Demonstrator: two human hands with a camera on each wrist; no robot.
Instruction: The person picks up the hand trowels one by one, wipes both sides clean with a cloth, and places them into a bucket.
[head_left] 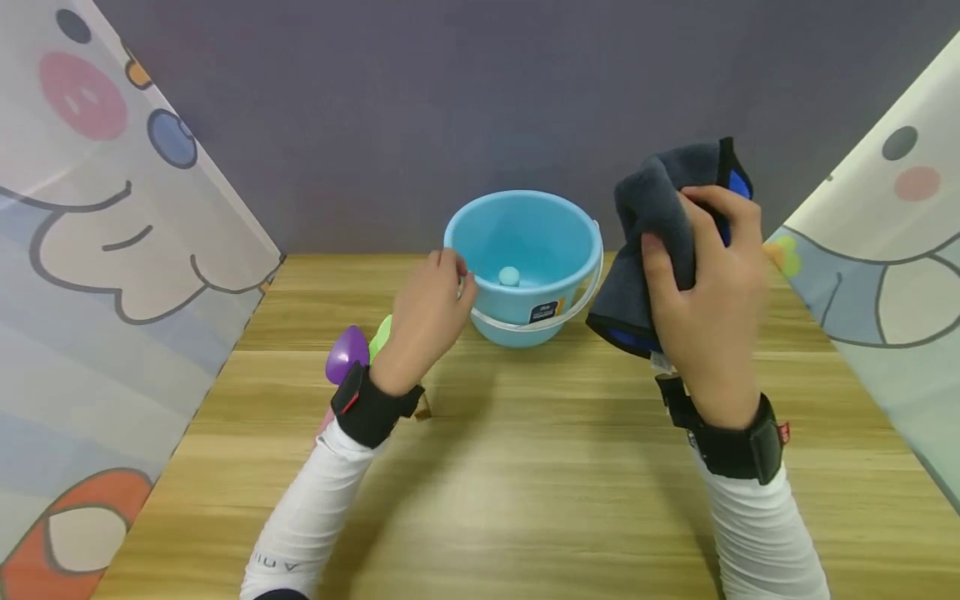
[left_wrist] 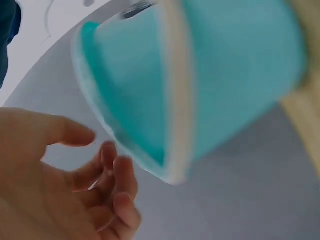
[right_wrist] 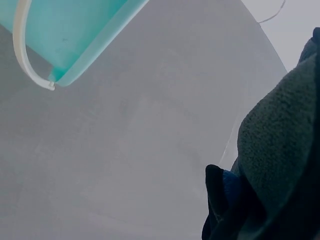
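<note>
A light blue bucket (head_left: 517,308) with a white handle stands upright on the table, and a small pale ball (head_left: 509,276) lies inside it. Right at the left side of its rim is my left hand (head_left: 431,312). In the left wrist view the thumb (left_wrist: 75,134) is apart from the loosely bent fingers, with nothing held between them. To the right of the bucket, my right hand (head_left: 716,308) grips a folded grey cloth (head_left: 656,225) with black edging and a blue underside, raised above the table. The cloth (right_wrist: 280,145) fills the right side of the right wrist view.
A purple rounded object (head_left: 347,355) and a green one (head_left: 381,337) lie on the wooden table (head_left: 540,500) left of the bucket, partly behind my left arm. A grey wall (head_left: 375,125) rises behind, with cartoon-printed panels (head_left: 97,233) on both sides.
</note>
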